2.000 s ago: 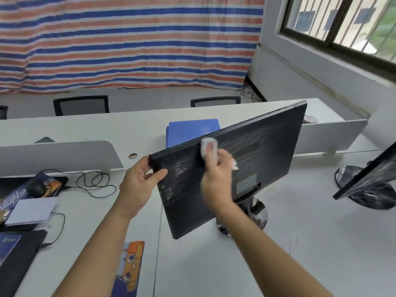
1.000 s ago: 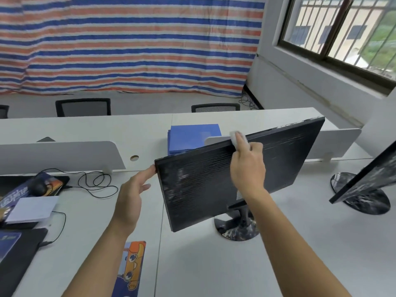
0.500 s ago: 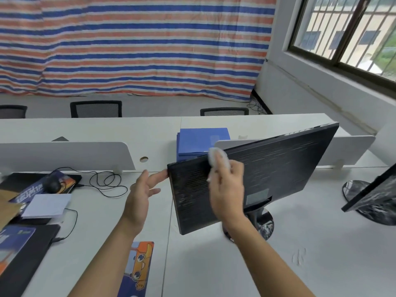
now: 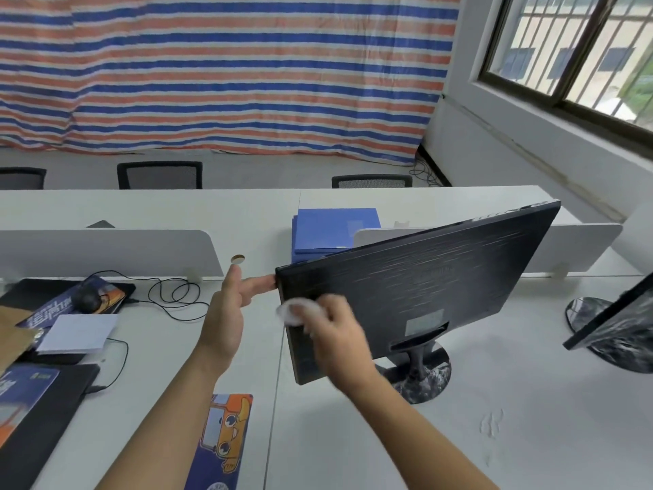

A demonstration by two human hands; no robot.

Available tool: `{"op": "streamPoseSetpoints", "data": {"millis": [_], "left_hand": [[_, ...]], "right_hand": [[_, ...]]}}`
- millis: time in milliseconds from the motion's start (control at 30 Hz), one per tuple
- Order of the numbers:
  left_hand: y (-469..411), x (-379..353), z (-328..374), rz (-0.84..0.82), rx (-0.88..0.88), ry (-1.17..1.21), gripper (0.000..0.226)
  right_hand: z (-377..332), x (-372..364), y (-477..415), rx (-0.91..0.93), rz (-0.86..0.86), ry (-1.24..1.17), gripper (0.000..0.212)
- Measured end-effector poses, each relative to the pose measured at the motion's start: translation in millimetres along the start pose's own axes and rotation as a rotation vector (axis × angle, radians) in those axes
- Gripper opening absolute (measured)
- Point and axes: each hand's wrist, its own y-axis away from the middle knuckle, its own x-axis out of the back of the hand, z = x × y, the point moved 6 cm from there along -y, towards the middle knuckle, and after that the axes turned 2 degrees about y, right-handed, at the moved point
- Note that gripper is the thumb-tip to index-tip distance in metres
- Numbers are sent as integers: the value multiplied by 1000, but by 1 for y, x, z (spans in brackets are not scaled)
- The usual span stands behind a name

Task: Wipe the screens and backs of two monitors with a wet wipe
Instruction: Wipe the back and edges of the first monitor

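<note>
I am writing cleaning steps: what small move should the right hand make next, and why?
Probably slide the wet wipe down the monitor toward its lower left corner: the right hand presses it on the back near the left edge, and straight fingers of the left hand brace that edge.

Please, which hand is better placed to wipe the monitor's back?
The right hand: it holds the wipe against the monitor. The left hand is open, fingers only touching its corner.

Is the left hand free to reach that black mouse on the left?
Likely yes: the left hand holds nothing, its fingers just touch the monitor edge, and only a loose cable lies between it and the mouse.
</note>
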Motion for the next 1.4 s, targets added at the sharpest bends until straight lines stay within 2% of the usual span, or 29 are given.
{"op": "streamPoseSetpoints", "data": {"millis": [67,100,167,200,267,367,433,467,533,567,667,733,833,933,1033,1100,1233,1400], "left_hand": [[-1,0,5,0,-13,-27,68],[-1,-1,8,-4,-20,-41,69],[-3,0,9,-17,-27,-56,72],[-5,1,9,-14,-19,-57,73],[-7,4,7,-10,5,-68,74],[-6,4,10,-8,0,-108,71],[-6,3,13,27,-15,-107,65],[-6,2,13,52,-23,-103,63],[-4,1,14,85,-37,-97,61],[-3,0,14,95,-41,-91,60],[-5,-1,12,119,-50,-78,56],[-4,-3,12,149,-68,-64,50],[-4,-6,16,184,-99,-54,38],[-5,-5,14,185,-92,-81,36],[-5,-5,14,168,-80,-75,40],[-5,-5,15,160,-77,-71,43],[-4,-4,14,150,-61,-96,54],[-8,-4,13,137,-58,-94,65]], "right_hand": [[13,20,-12,-110,200,-111,28],[13,20,-15,-78,252,-94,33],[0,9,-19,-7,181,-63,31],[-10,0,-16,55,145,25,33],[-15,-21,-4,147,35,2,25],[4,-66,35,240,-226,100,38],[28,-78,54,117,-352,2,46],[34,-70,55,66,-354,-16,48],[44,-45,48,-17,-259,-102,32],[53,-27,39,-146,-165,-188,23],[59,10,12,-298,220,-246,31],[46,7,2,-335,267,-280,31],[16,-21,5,-234,178,-271,27],[9,-67,23,-190,-29,-274,15],[31,-92,40,-400,-204,-367,17],[49,-87,46,-557,-210,-421,19],[86,-46,49,-739,-25,-468,18],[71,-2,11,-666,331,-513,18]]}}
